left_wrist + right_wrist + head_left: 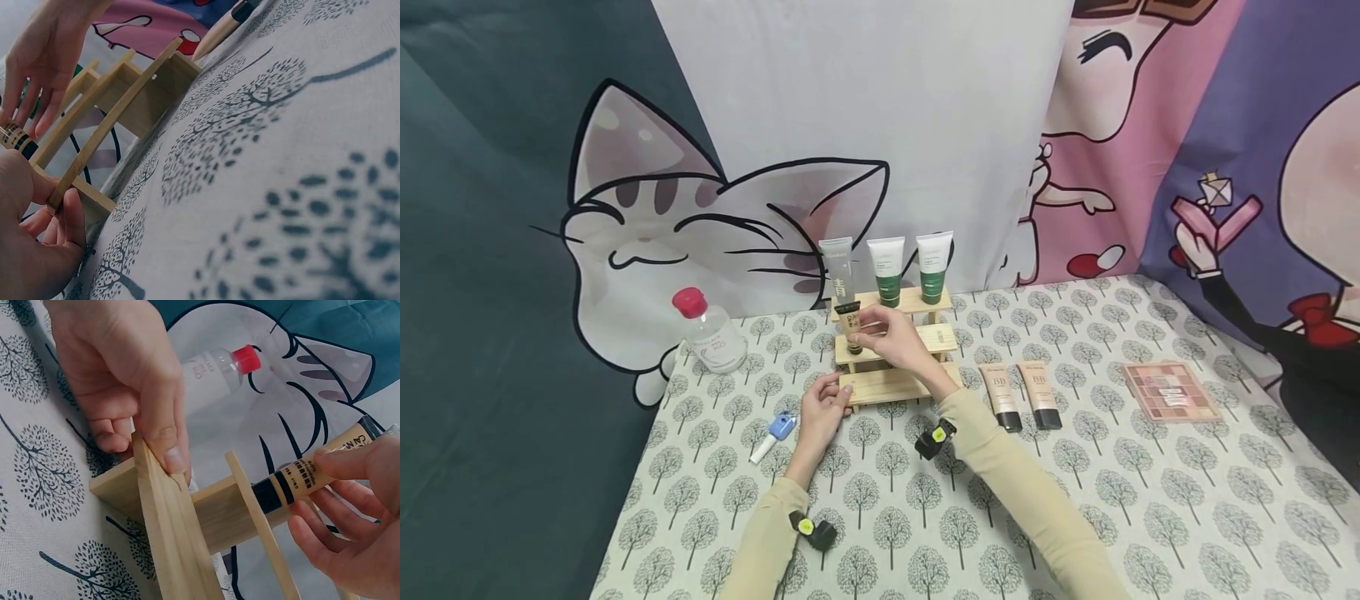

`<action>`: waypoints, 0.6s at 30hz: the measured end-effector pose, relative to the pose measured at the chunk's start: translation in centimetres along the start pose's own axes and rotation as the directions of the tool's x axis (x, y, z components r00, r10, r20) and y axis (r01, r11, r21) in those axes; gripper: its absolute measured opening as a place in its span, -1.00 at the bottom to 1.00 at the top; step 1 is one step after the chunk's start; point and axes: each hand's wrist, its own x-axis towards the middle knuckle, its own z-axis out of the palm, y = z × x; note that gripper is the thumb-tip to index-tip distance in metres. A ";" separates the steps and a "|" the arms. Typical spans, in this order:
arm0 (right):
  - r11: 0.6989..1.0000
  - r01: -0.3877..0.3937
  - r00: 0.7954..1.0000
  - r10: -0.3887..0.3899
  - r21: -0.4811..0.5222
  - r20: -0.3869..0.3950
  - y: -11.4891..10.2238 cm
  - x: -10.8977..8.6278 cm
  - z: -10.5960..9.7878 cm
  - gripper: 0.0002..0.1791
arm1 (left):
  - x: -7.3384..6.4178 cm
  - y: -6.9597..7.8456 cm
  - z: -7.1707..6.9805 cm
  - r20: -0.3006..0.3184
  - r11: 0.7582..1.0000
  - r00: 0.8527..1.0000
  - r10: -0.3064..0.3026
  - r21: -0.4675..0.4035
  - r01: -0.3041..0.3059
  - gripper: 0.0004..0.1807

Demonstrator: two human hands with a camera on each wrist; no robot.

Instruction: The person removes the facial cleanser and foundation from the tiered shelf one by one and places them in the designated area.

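A three-step wooden display stand (895,384) stands by the backdrop. My left hand (823,412) pinches the left end of its lowest step, thumb on top and fingers beneath in the right wrist view. My right hand (892,337) holds a small tan tube (312,470) with black ends between thumb and fingers. The tube is upright at the left end of the middle step, its black cap (267,496) down against the board. Behind it, a tall grey tube (838,265) is on the top step, along with two white-and-green tubes (887,268).
A clear bottle with a pink cap (689,302) stands at the left. Nearer me lies a small blue-and-white item (782,426). Two BB cream tubes (998,392) lie right of the stand, and an eyeshadow palette (1172,392) lies farther right on the tree-print cloth (891,529).
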 end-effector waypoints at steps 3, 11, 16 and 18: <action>1.000 0.008 1.000 -0.008 -0.008 -0.010 0.1 0.0 0.1 -0.62 | 0.0 0.0 0.0 0.000 1.000 1.000 0.002 -0.004 -0.002 -0.57; 1.000 0.012 1.000 -0.013 -0.013 -0.019 0.0 -0.3 0.0 -0.63 | -0.1 0.0 0.1 0.003 1.000 1.000 -0.002 -0.009 0.002 -0.57; 1.000 -0.002 1.000 0.001 -0.019 -0.026 -0.4 -0.9 -0.6 -0.60 | 0.0 0.0 0.1 -0.002 1.000 1.000 -0.003 -0.008 0.003 -0.57; 1.000 -0.007 1.000 0.006 -0.020 -0.030 -0.4 -1.2 -0.9 -0.60 | 0.0 0.0 0.0 -0.003 1.000 1.000 -0.002 -0.009 0.002 -0.57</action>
